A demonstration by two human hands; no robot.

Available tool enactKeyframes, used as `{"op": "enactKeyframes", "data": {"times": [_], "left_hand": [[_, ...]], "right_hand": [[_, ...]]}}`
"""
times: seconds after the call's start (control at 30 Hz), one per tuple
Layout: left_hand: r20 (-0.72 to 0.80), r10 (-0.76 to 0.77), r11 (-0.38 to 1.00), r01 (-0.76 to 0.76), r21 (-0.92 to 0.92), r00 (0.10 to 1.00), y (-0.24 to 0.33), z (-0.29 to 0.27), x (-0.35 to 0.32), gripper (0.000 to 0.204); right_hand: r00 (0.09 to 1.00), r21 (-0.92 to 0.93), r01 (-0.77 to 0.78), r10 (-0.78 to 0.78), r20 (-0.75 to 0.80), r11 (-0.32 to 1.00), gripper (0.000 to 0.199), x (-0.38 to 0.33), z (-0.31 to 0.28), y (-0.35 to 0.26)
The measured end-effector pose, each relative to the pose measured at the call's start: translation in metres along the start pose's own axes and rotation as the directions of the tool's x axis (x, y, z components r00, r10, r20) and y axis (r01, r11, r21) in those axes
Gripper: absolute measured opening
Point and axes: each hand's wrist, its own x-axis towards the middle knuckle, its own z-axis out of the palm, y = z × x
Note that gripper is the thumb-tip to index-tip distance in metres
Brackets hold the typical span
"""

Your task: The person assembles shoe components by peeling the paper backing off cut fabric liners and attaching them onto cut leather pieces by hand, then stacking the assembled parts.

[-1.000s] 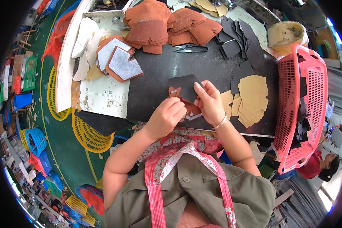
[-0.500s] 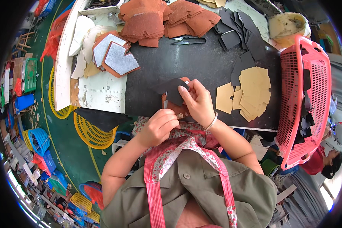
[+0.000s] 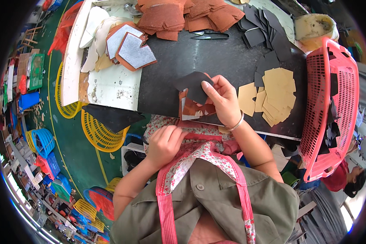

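My right hand [image 3: 225, 101] pinches a black cut piece [image 3: 196, 84] at the table's near edge, thumb on top. Under it lies a reddish-brown leather piece [image 3: 194, 109] with pale edges showing; the black one covers its upper part. Curled in front of the apron, my left hand [image 3: 165, 142] is apart from both pieces. A dark tip pokes out at its left side, and the fingers hide what it belongs to. Cream pieces [image 3: 278, 93] are spread right of my right hand.
Brown leather stacks [image 3: 162, 20], thread snips [image 3: 210, 35] and black pieces [image 3: 268, 32] line the table's far side. Grey-faced brown pieces [image 3: 136, 51] lie at the left. A pink basket [image 3: 317, 93] borders the right; a yellow basket [image 3: 99, 136] stands below left.
My left hand has drawn back from the pieces toward the apron and down. My right hand still holds the black piece, now turned so more of the brown one shows. The view has shifted slightly.
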Motion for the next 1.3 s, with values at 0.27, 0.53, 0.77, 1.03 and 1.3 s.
{"op": "enactKeyframes", "data": {"times": [0.27,0.53,0.77,1.03,1.3], "left_hand": [[-0.082,0.018,0.999,-0.021,-0.038,0.996,0.008,0.023,0.059,0.011],[0.006,0.111,0.966,-0.106,-0.235,0.994,0.009,0.006,0.038,0.013],[-0.022,-0.281,0.949,0.274,-0.156,0.959,-0.019,-0.027,-0.024,0.017],[0.071,-0.350,0.879,0.354,-0.320,0.934,0.000,-0.031,0.008,0.023],[0.153,-0.436,0.589,0.410,-0.696,0.887,0.008,-0.004,0.068,0.009]], "right_hand": [[0.996,-0.095,0.073,-0.077,-0.042,0.993,0.015,0.001,0.005,0.010],[0.960,-0.373,0.247,-0.279,-0.034,0.894,0.015,0.004,-0.003,0.025],[0.985,0.115,0.170,-0.168,-0.028,0.979,0.015,-0.008,-0.005,-0.003],[0.960,-0.399,0.252,-0.281,-0.014,0.882,0.014,-0.031,-0.012,-0.030],[0.898,-0.725,0.373,-0.421,0.127,0.578,0.014,-0.034,-0.026,-0.029]]}}
